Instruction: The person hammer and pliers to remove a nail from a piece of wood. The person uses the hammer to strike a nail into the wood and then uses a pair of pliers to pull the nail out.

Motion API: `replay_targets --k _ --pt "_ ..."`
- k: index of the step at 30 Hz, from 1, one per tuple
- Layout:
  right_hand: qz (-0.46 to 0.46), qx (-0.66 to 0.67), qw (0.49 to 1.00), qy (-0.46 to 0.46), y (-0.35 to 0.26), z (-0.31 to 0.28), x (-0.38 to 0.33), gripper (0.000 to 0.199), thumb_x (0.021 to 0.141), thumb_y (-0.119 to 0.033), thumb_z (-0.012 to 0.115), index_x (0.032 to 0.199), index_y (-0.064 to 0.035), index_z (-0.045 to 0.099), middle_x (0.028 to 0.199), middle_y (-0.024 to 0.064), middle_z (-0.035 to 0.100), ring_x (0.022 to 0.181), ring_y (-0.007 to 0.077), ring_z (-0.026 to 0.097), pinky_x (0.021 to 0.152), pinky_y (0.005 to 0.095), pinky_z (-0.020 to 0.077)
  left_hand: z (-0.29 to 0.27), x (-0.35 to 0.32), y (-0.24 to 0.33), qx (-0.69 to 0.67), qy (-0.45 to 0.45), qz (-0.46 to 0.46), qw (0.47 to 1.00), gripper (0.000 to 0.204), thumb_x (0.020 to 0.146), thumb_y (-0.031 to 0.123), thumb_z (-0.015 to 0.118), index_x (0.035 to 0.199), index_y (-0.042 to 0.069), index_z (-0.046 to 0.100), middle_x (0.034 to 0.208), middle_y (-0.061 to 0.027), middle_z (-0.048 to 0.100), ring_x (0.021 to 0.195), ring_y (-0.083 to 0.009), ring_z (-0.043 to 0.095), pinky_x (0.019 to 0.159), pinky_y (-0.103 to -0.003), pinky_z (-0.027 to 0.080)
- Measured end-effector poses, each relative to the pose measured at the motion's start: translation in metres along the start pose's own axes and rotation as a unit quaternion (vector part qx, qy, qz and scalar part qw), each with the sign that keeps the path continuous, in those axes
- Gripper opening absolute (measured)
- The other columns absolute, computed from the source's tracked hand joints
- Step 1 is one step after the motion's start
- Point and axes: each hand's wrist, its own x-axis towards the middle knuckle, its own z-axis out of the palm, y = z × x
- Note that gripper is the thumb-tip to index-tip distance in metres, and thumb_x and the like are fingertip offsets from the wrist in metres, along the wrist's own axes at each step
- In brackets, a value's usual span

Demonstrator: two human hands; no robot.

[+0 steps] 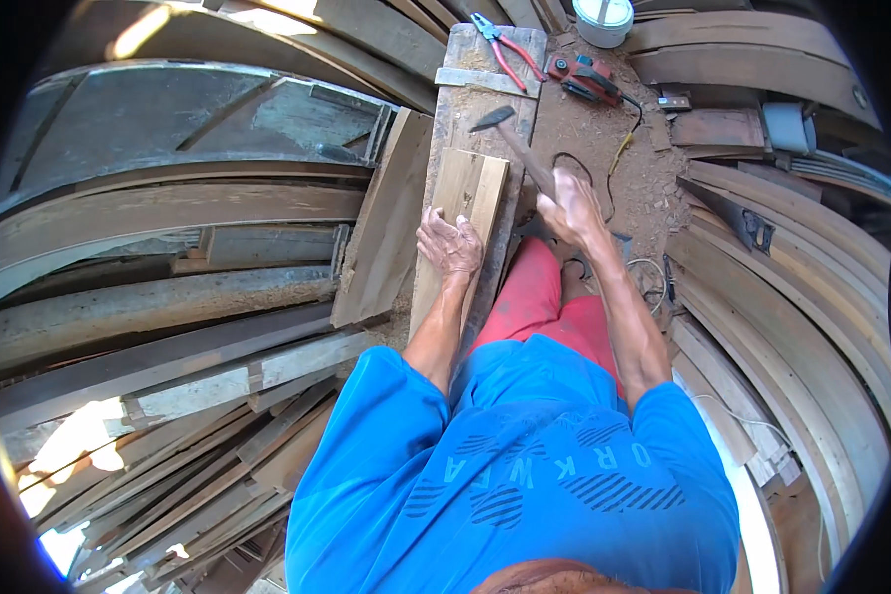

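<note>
A light wooden board [473,180], apparently two strips side by side, lies lengthwise on a worn narrow plank bench [465,109]. My left hand [449,244] is closed over its left side, fingers bent at the edge and thumb on top. In my right hand [571,208], wrapped round the wooden handle, is a hammer [525,153]. Its dark head is raised just beyond and right of the board's far end, apart from it. Pliers with red handles [505,54] lie at the bench's far end, past a short crosspiece [487,81].
A red and black power tool [586,79] with a cord rests on the dusty ground beside the bench. Behind it stands a white bucket [604,20]. Stacked planks [178,203] crowd the left; more timber [782,267] lines the right. A wide board [381,223] leans close to my left arm.
</note>
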Motion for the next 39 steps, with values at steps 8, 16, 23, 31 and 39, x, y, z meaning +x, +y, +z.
replay_targets --k 8,16,23,31,39 --pt "-0.032 0.224 0.966 0.127 -0.004 0.005 -0.051 0.029 0.088 -0.023 0.072 0.094 0.0048 0.064 0.079 0.0218 0.067 0.074 0.0354 0.068 0.07 0.0471 0.0525 0.013 0.002 -0.006 0.066 0.041 0.022 0.997 0.054 0.091 0.03 0.065 0.134 0.007 0.043 0.136 -0.0175 0.051 0.121 -0.0423 0.05 0.097 -0.058 0.04" --pt "-0.013 0.261 0.943 0.206 -0.029 0.006 -0.069 0.029 0.086 -0.024 0.072 0.095 0.003 0.064 0.078 0.0247 0.067 0.075 0.046 0.068 0.067 0.0511 0.0514 0.029 -0.001 -0.011 0.088 0.058 0.022 0.994 0.06 0.089 0.039 0.064 0.135 0.006 0.043 0.138 -0.0175 0.05 0.123 -0.0415 0.051 0.099 -0.061 0.04" --pt "0.086 0.151 0.948 0.266 -0.047 0.056 -0.127 0.03 0.086 -0.024 0.072 0.093 0.0028 0.063 0.075 0.0244 0.066 0.072 0.0452 0.067 0.065 0.05 0.0506 -0.001 0.026 -0.015 -0.033 -0.095 0.021 0.995 0.068 0.088 0.037 0.069 0.141 0.003 0.042 0.146 -0.024 0.045 0.135 -0.0462 0.041 0.106 -0.062 0.037" --pt "0.148 0.177 0.961 0.15 -0.092 0.111 -0.164 0.028 0.082 -0.025 0.073 0.089 0.0007 0.064 0.071 0.0143 0.063 0.07 0.0258 0.066 0.066 0.0442 0.0518 -0.121 0.015 -0.018 -0.225 -0.275 0.514 0.781 0.042 0.083 0.011 0.075 0.123 0.005 0.069 0.101 -0.0199 0.062 0.103 -0.0391 0.06 0.088 -0.047 0.049" --pt "0.214 0.319 0.909 0.164 -0.125 0.102 -0.148 0.048 0.095 -0.048 0.073 0.088 -0.001 0.066 0.07 0.0057 0.065 0.058 0.0133 0.062 0.053 0.0335 0.0494 -0.079 0.053 -0.017 -0.306 -0.295 0.508 0.749 0.006 0.084 -0.002 0.066 0.085 0.0 0.071 0.093 -0.0202 0.067 0.087 -0.038 0.067 0.074 -0.048 0.055"
